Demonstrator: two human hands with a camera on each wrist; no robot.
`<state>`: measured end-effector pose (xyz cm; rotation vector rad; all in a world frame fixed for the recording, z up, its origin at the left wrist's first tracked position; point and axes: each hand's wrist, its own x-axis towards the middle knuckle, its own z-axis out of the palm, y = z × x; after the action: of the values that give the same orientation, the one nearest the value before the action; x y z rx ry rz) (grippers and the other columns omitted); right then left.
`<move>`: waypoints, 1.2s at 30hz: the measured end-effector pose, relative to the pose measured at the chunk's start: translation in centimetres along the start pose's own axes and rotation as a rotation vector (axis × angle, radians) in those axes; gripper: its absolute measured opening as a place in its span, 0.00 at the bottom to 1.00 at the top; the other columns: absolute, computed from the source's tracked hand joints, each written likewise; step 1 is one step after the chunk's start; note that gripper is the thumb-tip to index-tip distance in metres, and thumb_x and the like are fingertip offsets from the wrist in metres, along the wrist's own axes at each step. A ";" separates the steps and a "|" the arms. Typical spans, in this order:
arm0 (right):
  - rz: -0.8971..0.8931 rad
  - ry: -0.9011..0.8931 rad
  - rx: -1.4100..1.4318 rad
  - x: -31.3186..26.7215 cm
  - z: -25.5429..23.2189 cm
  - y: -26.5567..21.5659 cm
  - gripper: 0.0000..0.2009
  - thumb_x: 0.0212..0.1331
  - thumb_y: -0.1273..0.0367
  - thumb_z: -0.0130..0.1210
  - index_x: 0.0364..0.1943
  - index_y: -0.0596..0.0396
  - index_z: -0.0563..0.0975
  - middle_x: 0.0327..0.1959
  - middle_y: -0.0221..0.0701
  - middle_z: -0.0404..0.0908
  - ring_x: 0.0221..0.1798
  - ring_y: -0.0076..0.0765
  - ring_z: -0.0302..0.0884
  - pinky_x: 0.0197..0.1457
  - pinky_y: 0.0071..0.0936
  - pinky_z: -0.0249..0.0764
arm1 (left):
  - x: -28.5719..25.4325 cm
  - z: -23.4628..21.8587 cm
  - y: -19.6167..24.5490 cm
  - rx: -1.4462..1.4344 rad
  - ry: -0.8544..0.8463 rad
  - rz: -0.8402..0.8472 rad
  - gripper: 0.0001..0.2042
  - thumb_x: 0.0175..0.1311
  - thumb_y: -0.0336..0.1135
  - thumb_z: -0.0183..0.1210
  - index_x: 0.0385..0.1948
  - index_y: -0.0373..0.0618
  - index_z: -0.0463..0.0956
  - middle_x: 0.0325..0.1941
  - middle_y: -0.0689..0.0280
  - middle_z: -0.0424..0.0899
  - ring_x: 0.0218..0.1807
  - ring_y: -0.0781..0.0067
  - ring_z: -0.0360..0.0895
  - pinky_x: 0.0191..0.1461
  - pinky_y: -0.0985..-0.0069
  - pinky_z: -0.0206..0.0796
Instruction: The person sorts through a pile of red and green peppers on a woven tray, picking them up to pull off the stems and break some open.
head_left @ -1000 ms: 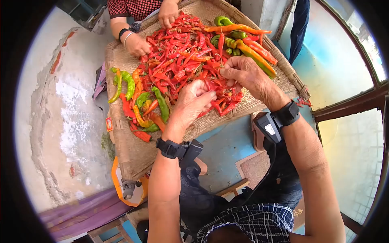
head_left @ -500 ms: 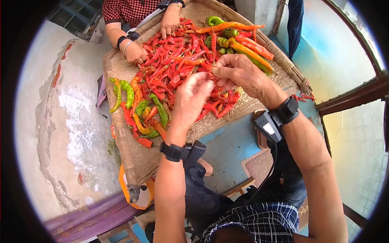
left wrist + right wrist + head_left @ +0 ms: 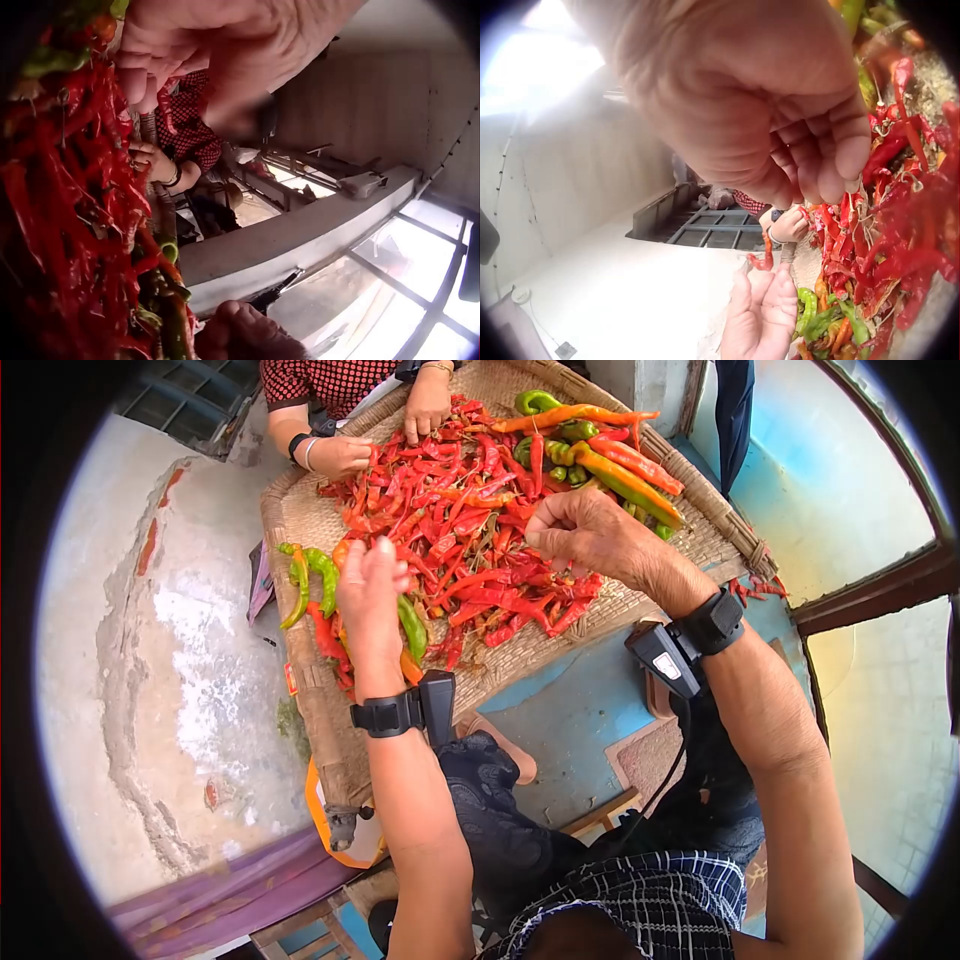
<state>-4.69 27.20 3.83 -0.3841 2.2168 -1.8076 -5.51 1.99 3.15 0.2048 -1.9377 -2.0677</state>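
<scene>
My left hand (image 3: 372,595) is raised over the left part of the woven tray (image 3: 335,755), fingers loosely extended. A curved red chili pepper (image 3: 762,259) shows right at its fingertips in the right wrist view; the left wrist view shows the chili (image 3: 166,106) just beyond the fingers. My right hand (image 3: 595,538) hovers over the right side of the red chili heap (image 3: 465,525), thumb and fingers curled together. Nothing shows clearly between them. Dry stems and wrinkled red chilies lie close below its fingertips in the right wrist view.
Across the tray, another person's hands (image 3: 428,408) work at the chili heap. Green and orange peppers (image 3: 412,628) lie at the left, partly behind my left arm. Large orange and green peppers (image 3: 630,485) lie at the far right. A cracked wall (image 3: 200,660) stands left, a window (image 3: 850,490) right.
My left hand has moved from beside the right hand to the left, over the green and orange peppers, and its fingers have loosened. The other person's left-side hand has lifted from the heap.
</scene>
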 end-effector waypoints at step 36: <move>-0.083 -0.010 -0.114 0.4 -0.5 1.1 0.08 0.56 0.68 0.55 0.29 0.60 0.77 0.21 0.27 0.77 0.23 0.22 0.75 0.26 0.22 0.72 | -2.7 0.7 -3.0 0.972 -0.614 0.410 0.10 0.53 0.27 0.60 0.37 0.43 0.76 0.29 0.62 0.77 0.31 0.67 0.76 0.36 0.73 0.68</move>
<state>-5.29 27.76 2.88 -0.5147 2.3359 -1.7197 -3.51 3.65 -0.05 -0.6466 -2.8838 -0.8416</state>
